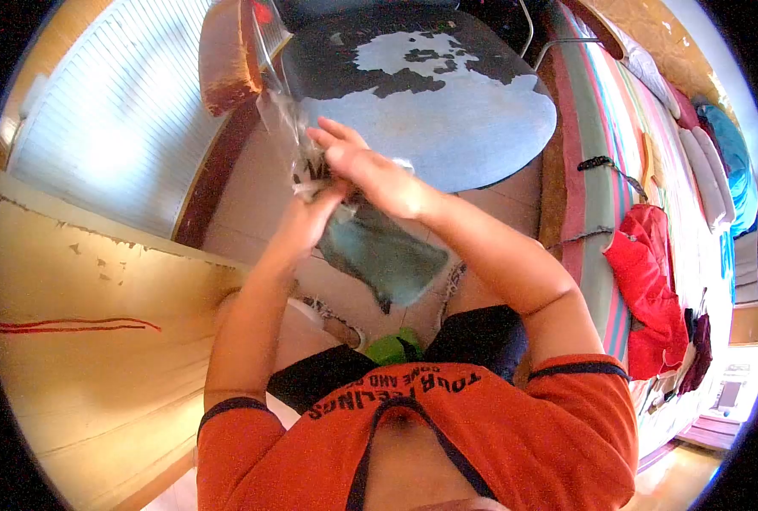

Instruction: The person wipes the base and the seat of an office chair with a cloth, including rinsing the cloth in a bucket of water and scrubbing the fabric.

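My left hand [309,220] is closed around gathered clear plastic, apparently a bag [283,128], in front of the chair. Over it comes my right hand [377,177], pressing the same plastic from the other side with its fingertips stretched forward. Some dark print or dark pieces show through the plastic between the hands. Below them hangs a grey-green, cloth-like piece [387,255]; whether it lies inside the plastic or is separate, I cannot tell. My palms are hidden.
A chair with a worn, peeling seat [447,119] stands ahead. To the right is a striped bed cover [587,204] with a red garment [651,289] on it. A yellow wooden panel [97,315] runs along the left. Something green [393,347] is between my legs.
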### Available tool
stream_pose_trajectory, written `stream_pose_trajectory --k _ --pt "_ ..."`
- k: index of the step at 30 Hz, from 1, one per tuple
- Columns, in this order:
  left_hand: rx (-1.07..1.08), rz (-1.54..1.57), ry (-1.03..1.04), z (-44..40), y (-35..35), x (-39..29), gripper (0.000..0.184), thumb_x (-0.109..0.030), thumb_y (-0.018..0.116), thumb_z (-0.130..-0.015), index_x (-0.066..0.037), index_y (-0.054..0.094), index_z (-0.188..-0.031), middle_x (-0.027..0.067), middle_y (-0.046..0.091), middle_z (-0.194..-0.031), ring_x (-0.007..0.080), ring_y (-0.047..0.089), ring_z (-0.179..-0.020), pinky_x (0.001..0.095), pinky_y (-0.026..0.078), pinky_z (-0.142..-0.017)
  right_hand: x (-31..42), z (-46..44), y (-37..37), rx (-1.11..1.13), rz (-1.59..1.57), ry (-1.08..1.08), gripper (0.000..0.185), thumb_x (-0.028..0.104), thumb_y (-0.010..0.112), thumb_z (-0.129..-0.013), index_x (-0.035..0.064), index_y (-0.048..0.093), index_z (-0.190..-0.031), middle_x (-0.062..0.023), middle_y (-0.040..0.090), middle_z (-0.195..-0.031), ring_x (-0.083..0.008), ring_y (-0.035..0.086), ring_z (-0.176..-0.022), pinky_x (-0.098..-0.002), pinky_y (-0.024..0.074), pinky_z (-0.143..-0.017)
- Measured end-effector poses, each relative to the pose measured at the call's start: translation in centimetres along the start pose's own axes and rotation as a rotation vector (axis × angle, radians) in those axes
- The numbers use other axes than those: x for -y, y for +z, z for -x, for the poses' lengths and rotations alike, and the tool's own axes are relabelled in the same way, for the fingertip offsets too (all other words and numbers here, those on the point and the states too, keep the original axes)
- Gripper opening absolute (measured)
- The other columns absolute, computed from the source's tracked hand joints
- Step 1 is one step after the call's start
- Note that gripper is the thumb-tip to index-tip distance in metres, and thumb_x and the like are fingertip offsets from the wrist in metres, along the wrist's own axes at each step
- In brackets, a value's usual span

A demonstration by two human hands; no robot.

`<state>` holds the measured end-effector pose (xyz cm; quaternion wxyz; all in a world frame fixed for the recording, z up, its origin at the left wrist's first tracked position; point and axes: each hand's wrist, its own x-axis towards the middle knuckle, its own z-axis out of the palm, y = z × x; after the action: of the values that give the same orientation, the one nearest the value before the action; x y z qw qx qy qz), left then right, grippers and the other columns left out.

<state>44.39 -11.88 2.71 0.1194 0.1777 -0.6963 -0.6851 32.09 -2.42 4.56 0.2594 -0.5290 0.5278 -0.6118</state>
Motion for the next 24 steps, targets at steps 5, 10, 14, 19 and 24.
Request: stream_pose_trajectory --k 5,10,14,19,24 --pt "-0.39 0.554 -0.103 -1.3 -1.6 -0.2 0.037 -0.028 0.056 -0.088 0.0 0.053 -0.111 0.0109 0.061 -0.103 0.0223 0.06 -0.091 0.0363 0.048 -0.082 5.9 2.3 -3.2 -0.228 1.356 -0.486 0.054 0.047 0.056 -0.082 0.0023 0.053 -0.114 -0.0201 0.051 -0.116 -0.0323 0.052 -0.103 -0.0404 0.0422 -0.086" --pt "-0.2 0.868 -0.155 0.7 -2.8 -1.5 0.043 -0.037 0.043 -0.092 -0.002 0.051 -0.117 0.0142 0.06 -0.109 0.026 0.06 -0.096 0.0402 0.049 -0.085 -0.1 5.8 1.0 -0.13 0.715 -0.17 0.055 0.046 0.066 -0.075 0.0009 0.055 -0.105 -0.0161 0.06 -0.086 -0.031 0.06 -0.084 -0.0369 0.0495 -0.072" --pt "0.052 0.947 -0.033 2.9 -1.7 -3.0 0.04 -0.035 0.041 -0.094 -0.004 0.052 -0.117 0.0119 0.061 -0.106 0.0236 0.058 -0.099 0.0413 0.047 -0.087 -0.9 4.9 0.5 -0.071 -0.053 0.124 0.036 0.033 0.052 -0.088 0.0009 0.055 -0.105 -0.0103 0.062 -0.089 -0.0241 0.061 -0.084 -0.0362 0.0494 -0.077" --pt "-0.22 0.175 0.139 9.5 -3.9 -7.8 0.049 -0.032 0.033 -0.096 0.004 0.037 -0.129 0.0189 0.048 -0.126 0.0295 0.047 -0.118 0.046 0.036 -0.1 2.4 2.6 -2.3 -0.272 -0.913 0.358 0.038 0.03 0.031 -0.094 0.0062 0.051 -0.117 -0.0114 0.058 -0.111 -0.0251 0.059 -0.094 -0.0386 0.0486 -0.083" --pt "-0.893 -0.493 -0.166 24.7 -6.9 -6.4 0.039 -0.031 0.05 -0.092 0.002 0.052 -0.113 0.0081 0.056 -0.108 0.0179 0.053 -0.099 0.0291 0.044 -0.084 3.7 1.3 -4.9 -0.326 -1.172 0.318 0.039 0.028 0.03 -0.093 0.0045 0.05 -0.117 -0.0121 0.057 -0.111 -0.0256 0.057 -0.099 -0.043 0.0476 -0.082"
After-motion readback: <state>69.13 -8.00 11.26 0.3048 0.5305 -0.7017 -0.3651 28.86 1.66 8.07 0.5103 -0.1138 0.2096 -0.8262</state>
